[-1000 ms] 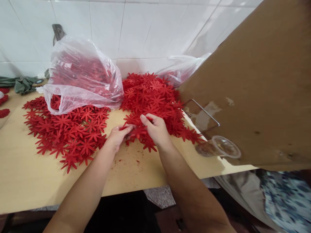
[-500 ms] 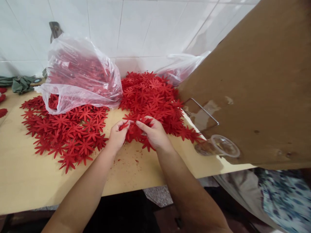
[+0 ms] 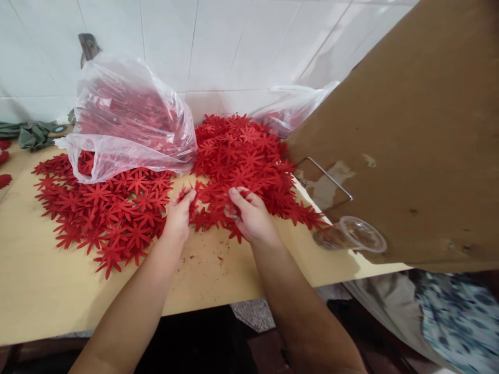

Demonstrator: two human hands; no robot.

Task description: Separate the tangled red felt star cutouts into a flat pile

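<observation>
My left hand (image 3: 178,214) is closed, thumb against fingers, on a red flower-shaped cutout (image 3: 194,201) whose petals stick out past the fingertips. A short gap to the right, my right hand (image 3: 251,214) pinches with its thumb over the fingers. Red petals show around its fingertips, but I cannot tell whether they are held or belong to the pile behind. Both hands are at the front of a heap of red flower cutouts (image 3: 237,150). Another spread of the same cutouts (image 3: 113,208) lies left of my left hand.
A clear plastic bag (image 3: 132,124) full of red pieces rests on the left spread; a second bag (image 3: 290,111) is behind the heap. A brown board (image 3: 409,130) with a metal handle (image 3: 329,179) leans in at right, beside a clear plastic cup (image 3: 351,235). The table (image 3: 218,280) has red scraps.
My hands were together at the fingertips and have moved apart, the left one going left with a red cutout. The heaps and bags look the same.
</observation>
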